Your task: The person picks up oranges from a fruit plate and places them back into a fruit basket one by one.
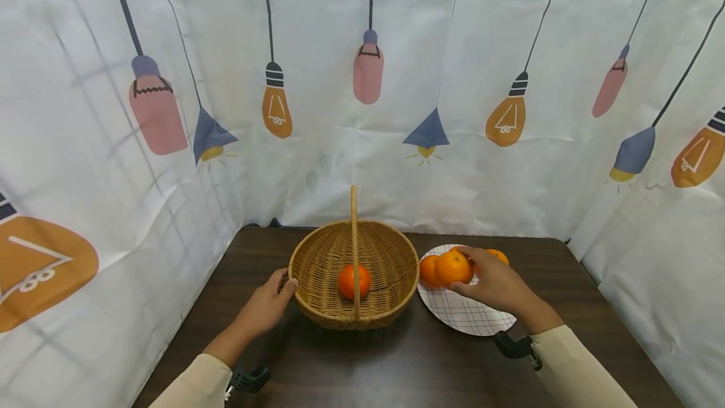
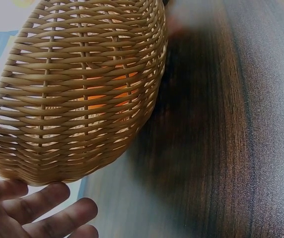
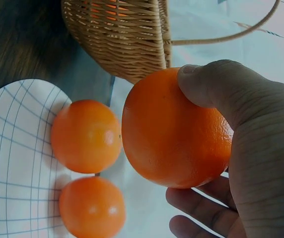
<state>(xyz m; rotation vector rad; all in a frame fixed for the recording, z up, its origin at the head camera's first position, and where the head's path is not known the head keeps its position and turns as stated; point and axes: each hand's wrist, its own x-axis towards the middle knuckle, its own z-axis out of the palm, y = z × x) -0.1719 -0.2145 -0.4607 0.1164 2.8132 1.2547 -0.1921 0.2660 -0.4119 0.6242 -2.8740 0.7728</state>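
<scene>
Gripped a round, glossy orange fruit [image 1: 454, 268] in the right hand [image 1: 498, 282] over a round white grid-patterned plate [image 1: 470, 318]; held the rim of a tan woven wicker basket [image 1: 321, 254] in the left hand [image 1: 265, 308]. Judged the fruit firm, modest in weight, slick-skinned and liable to bruise if squeezed, so best taken round its widest girth. Saw no pointing direction or clear long axis in that near-sphere.
</scene>
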